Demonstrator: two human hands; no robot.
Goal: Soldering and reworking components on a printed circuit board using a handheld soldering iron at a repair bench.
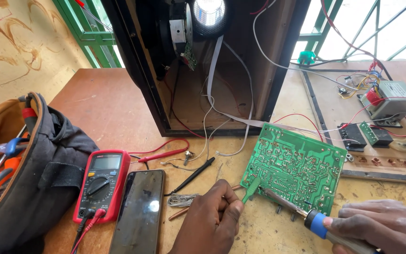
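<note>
A soldering iron [301,214] is gripped in the right hand [377,223], its tip laid on the green circuit board [294,167]. A green tool [251,189] is pinched in the left hand [212,218]; both are best kept steady, heat applied briefly.

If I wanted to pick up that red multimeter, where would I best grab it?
Probably across the two long sides of the multimeter, around the dial, coming from above. It lies flat, face up, and the body is narrow enough there. The phone lies close along its right side, and the probe leads plug in at the near end, so avoid that end.
</note>
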